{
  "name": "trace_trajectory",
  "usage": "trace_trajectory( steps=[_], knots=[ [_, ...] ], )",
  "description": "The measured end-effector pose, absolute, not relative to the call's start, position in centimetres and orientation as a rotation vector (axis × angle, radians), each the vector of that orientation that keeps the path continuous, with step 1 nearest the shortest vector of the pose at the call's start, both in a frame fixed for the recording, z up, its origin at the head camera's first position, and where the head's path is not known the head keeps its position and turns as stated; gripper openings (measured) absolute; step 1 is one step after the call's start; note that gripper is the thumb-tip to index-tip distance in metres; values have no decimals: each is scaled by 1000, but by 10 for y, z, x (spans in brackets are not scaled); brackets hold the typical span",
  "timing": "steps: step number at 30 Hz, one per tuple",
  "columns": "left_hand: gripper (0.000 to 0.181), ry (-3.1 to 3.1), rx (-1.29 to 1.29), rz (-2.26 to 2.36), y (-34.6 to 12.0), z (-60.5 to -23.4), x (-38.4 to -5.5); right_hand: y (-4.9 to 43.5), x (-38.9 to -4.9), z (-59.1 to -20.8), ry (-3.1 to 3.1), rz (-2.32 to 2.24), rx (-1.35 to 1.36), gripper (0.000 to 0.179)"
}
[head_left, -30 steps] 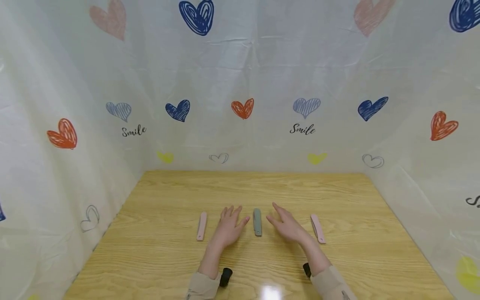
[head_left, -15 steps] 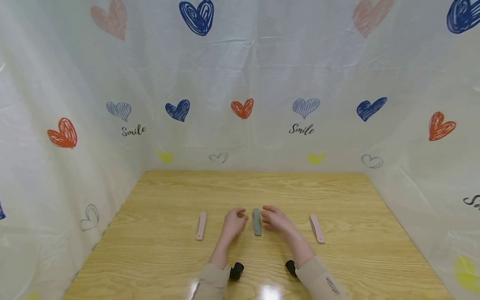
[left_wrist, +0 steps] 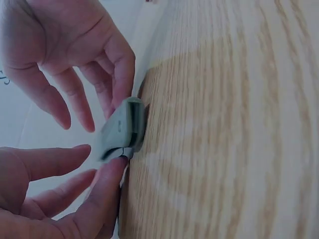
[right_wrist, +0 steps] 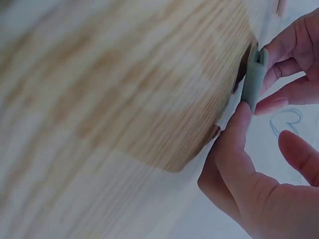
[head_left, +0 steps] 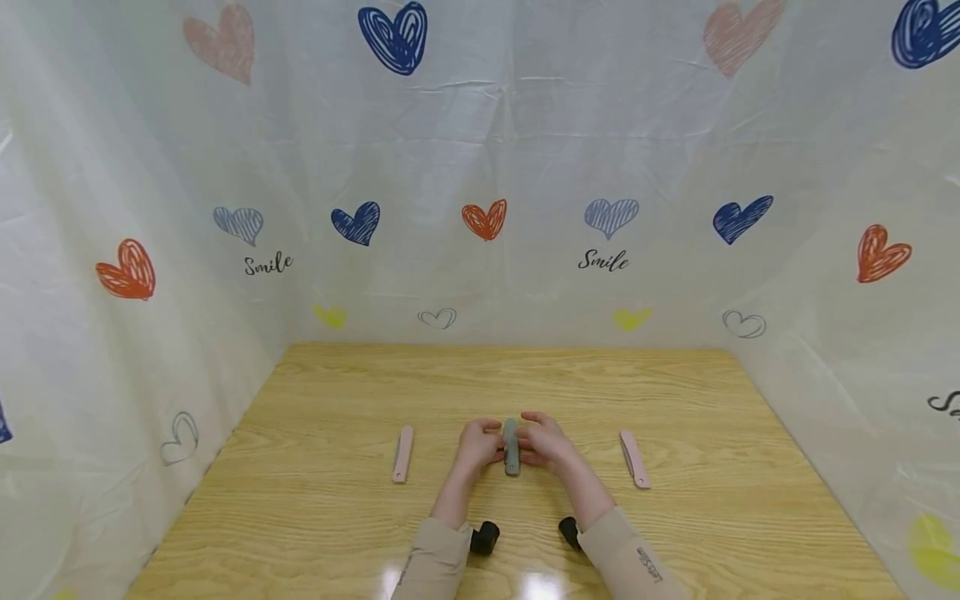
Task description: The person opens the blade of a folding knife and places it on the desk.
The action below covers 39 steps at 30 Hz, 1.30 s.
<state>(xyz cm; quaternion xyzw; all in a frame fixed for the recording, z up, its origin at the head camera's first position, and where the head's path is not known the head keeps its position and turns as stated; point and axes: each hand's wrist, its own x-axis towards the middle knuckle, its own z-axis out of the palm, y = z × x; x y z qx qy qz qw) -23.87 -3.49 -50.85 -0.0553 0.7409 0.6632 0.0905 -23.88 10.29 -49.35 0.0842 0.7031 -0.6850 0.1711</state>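
Note:
A grey-green folding knife (head_left: 512, 450) with a slotted handle is between both hands at the middle of the wooden table. In the left wrist view it stands tilted on edge, slightly blurred. My left hand (head_left: 480, 446) holds it from the left, with thumb (left_wrist: 115, 172) against its lower end and other fingers partly apart. My right hand (head_left: 547, 440) holds its other side; in the right wrist view the thumb (right_wrist: 238, 122) presses its near end while a forefinger stays spread away. The far sides of both grips are partly hidden.
One pink folding knife (head_left: 403, 454) lies left of the hands, another pink folding knife (head_left: 634, 459) to the right. The wooden table (head_left: 337, 383) meets a white curtain (head_left: 525, 292) printed with hearts at the back and sides. Black wrist cameras (head_left: 484, 538) sit at the cuffs.
Both hands have come inward from either side and curled their fingers, now touching the grey-green knife. It has shifted very slightly; the pink knives have stayed in place.

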Motion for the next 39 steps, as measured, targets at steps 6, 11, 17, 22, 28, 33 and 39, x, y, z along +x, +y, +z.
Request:
trace_trajectory(
  steps=[6, 11, 17, 22, 28, 33, 39],
  knots=[
    [35, 2171, -38, 2043, -33, -502, -232, 104, -239, -495, 1978, -1972, 190, 55],
    [31, 2171, -50, 2045, -36, -510, -239, 104, -239, -495, 2008, -1970, 153, 51],
    [34, 2124, 25, 2087, -42, -507, -241, 105, -237, -492, 2037, -1982, 75, 50],
    [35, 2018, 49, 2144, -46, -508, -244, 109, -237, -488, 2076, -1963, 50, 51],
    [38, 1961, 56, 2167, -49, -508, -243, 111, -237, -488, 2069, -1968, 41, 50],
    [41, 1919, 53, 2160, -50, -508, -241, 112, -234, -486, 2045, -1994, 25, 48],
    [43, 1890, 48, 2162, -52, -507, -238, 113, -233, -486, 2027, -2001, -11, 48]
  ],
)
